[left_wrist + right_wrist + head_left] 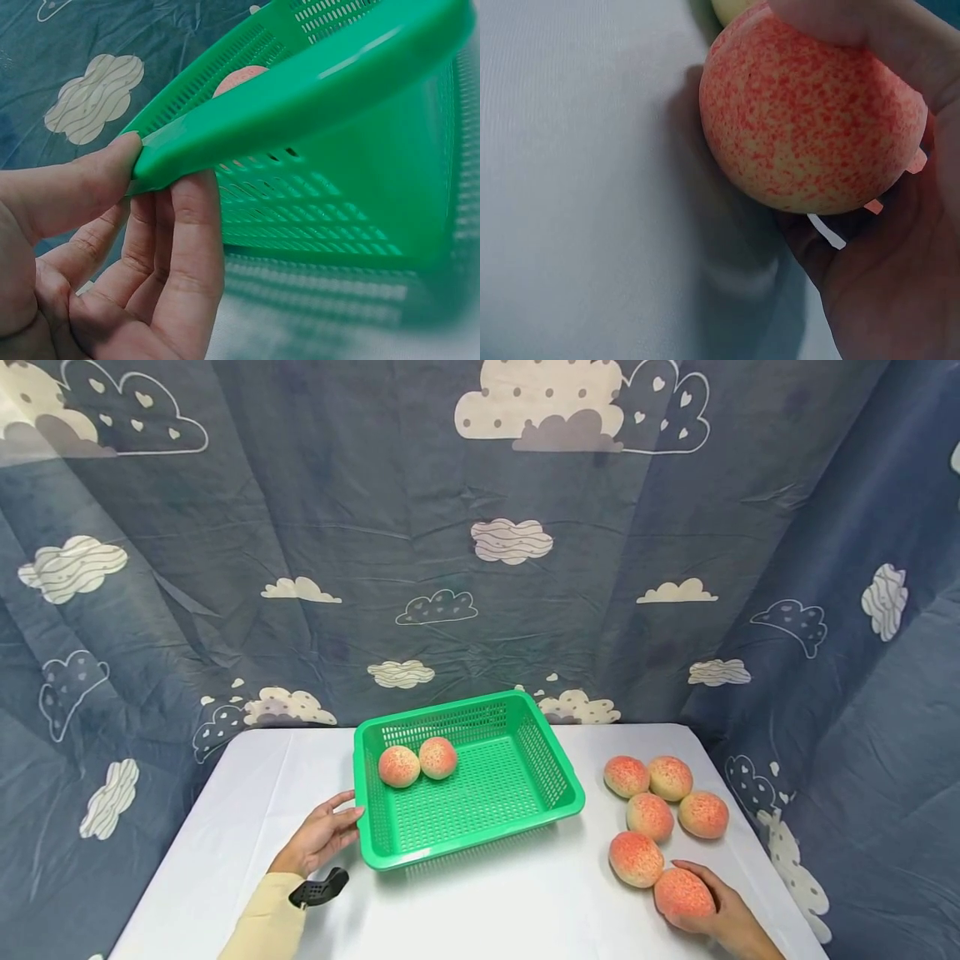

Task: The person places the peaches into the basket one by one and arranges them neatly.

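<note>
1. Right hand grasps a peach, near right of the white table, just beside another peach.
2. From there, the green basket (two peaches inside) lies left and farther off, long axis roughly crosswise.
3. Left hand, nearer it, pinches its left rim.

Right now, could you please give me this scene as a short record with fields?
left hand: pinches the green basket at its rim
right hand: grips one peach
in basket: two peaches, side by side
on white table: five loose peaches, right of the basket
backdrop: dark blue, cloud-printed
</note>
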The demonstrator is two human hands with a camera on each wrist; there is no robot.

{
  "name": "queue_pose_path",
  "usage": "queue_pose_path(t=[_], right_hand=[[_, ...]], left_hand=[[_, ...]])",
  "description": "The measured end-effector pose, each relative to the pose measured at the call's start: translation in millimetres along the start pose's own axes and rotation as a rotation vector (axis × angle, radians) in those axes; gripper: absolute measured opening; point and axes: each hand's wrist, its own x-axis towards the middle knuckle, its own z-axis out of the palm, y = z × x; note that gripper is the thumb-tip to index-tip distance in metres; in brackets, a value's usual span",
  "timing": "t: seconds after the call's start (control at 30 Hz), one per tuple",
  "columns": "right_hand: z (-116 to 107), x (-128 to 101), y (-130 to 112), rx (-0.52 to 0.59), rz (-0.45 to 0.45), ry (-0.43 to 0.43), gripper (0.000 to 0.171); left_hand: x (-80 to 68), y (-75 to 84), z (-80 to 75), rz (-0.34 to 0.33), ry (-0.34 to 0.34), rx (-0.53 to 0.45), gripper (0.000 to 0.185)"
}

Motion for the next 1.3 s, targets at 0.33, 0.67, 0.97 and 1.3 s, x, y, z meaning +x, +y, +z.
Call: queue_pose_path(t=[0.33,0.67,0.97,1.3], right_hand=[[-2,-4,0,0.004,0.009,0.053,0.094],[-18,-9,-16,-0.007,-0.026,0.119,0.088],[-20,-11,-34,0.131,-0.126,0.235,0.081],[-13,5,-75,0.198,-0.100,0.246,0.089]], left_hand=[[0.0,-0.1,0.6,-0.006,0.006,0.003,0.063],[-0.6,-1.1,-1.5,0.003,0.007,0.013,0.064],[0.4,-1.7,-2.2,0.021,-0.033,0.002,0.064],[1.7,-2.3,-3.7,0.018,-0.030,-0.004,0.064]])
